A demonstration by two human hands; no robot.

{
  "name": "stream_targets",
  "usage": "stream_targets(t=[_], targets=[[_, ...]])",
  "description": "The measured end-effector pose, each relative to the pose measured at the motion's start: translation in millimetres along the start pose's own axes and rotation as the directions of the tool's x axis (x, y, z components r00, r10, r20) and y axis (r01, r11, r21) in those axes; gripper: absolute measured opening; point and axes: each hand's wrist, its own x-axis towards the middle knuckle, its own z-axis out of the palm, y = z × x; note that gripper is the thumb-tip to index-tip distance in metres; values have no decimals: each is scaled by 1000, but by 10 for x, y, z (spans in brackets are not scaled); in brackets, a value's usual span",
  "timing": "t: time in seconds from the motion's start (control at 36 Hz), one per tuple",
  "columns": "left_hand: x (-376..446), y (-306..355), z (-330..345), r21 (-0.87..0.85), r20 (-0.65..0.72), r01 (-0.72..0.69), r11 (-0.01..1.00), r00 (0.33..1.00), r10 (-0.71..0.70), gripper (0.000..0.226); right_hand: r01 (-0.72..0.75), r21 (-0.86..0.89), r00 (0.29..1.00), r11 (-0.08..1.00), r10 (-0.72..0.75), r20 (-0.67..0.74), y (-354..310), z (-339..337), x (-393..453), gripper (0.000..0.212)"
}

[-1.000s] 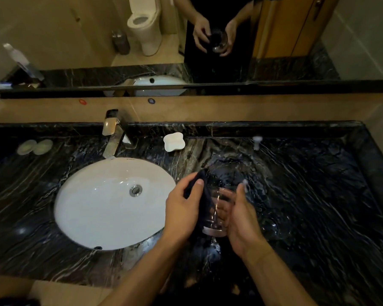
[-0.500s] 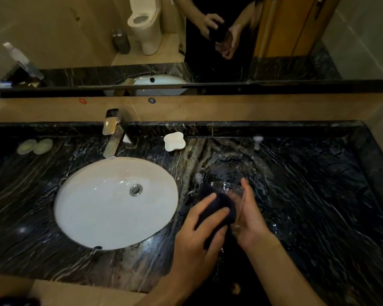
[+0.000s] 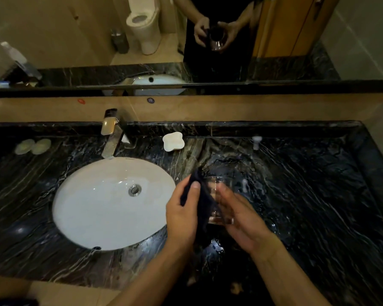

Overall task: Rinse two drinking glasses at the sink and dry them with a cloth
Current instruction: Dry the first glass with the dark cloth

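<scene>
A clear drinking glass (image 3: 218, 191) is held above the dark marble counter (image 3: 318, 206), just right of the white oval sink (image 3: 93, 206). My right hand (image 3: 241, 215) grips the glass from the right side and underneath. A dark cloth (image 3: 202, 202) is pinched in my left hand (image 3: 181, 213) and pressed against the glass's left side, thumb on top of the cloth. The glass stands roughly upright, rim away from me. I cannot make out a second glass on the dark counter.
A metal tap (image 3: 111, 133) stands behind the sink. A white soap dish (image 3: 173, 141) sits at the back, two pale round pads (image 3: 32, 146) at far left, a small white object (image 3: 257, 142) at back right. A mirror (image 3: 208, 40) runs above the counter.
My left hand, which was reaching over the glass mouth with the cloth, has drawn back to the glass's left side. The glass has turned upright again in my right hand.
</scene>
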Motion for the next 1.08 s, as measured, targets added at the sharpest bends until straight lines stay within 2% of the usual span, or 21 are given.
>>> stream_targets(t=[0.06,0.11,0.19,0.22,0.31,0.36,0.42,0.47,0.53,0.58,0.67,0.72,0.78,0.83,0.86,0.92,1.0,1.06,1.08], targets=[[74,35,-4,-33,25,35,999,999,-34,18,26,18,999,999,-25,-39,4,-24,12,49],[107,35,10,21,48,-2,1000,999,1,21,45,64,998,997,-41,-56,20,-40,36,44],[60,-5,47,209,98,-216,954,975,199,24,29,118,999,993,-24,-42,22,-24,60,34],[26,-22,54,263,121,-305,915,952,283,26,34,133,999,991,-29,-40,27,-8,72,40],[-91,-112,52,312,183,-488,815,873,453,30,64,202,994,977,-45,-97,63,2,93,83],[-168,-191,34,296,229,-539,788,841,489,31,39,247,995,968,-15,-101,29,0,84,91],[-230,-280,-1,294,269,-579,760,813,515,31,1,279,994,960,30,-106,10,-57,108,78],[-270,-381,-45,290,303,-621,728,781,546,33,24,290,991,957,16,-133,-31,-87,121,68],[-285,-428,-71,287,286,-604,743,795,535,35,34,263,992,964,1,-129,-48,-107,130,62],[-283,-381,-45,270,194,-501,822,865,464,37,24,154,994,988,-7,-110,-56,-65,115,58],[-234,-229,41,232,30,-331,915,942,333,34,4,13,994,1000,-2,-109,-14,1,101,67],[-153,-110,76,172,-30,-192,966,979,199,26,-31,-35,992,999,26,-127,25,12,104,73],[-54,14,82,113,-16,-70,991,997,73,24,-13,-95,982,995,-5,-188,63,-21,120,67],[29,80,70,117,40,-18,993,999,13,24,38,-208,964,977,-90,-249,72,-20,113,53],[57,89,67,137,61,-16,990,998,8,24,52,-243,955,969,-119,-273,71,-22,106,48],[73,49,63,216,85,-75,973,995,57,24,52,-245,957,968,-118,-264,62,9,95,52],[-23,-25,62,338,106,-280,899,960,259,23,63,-198,977,978,-100,-187,66,59,55,46],[-123,-70,46,355,137,-409,841,912,386,29,108,-115,974,987,-129,-187,89,54,62,56],[-170,-99,39,353,164,-453,819,891,422,32,110,-10,977,994,-110,-183,101,41,72,64]])
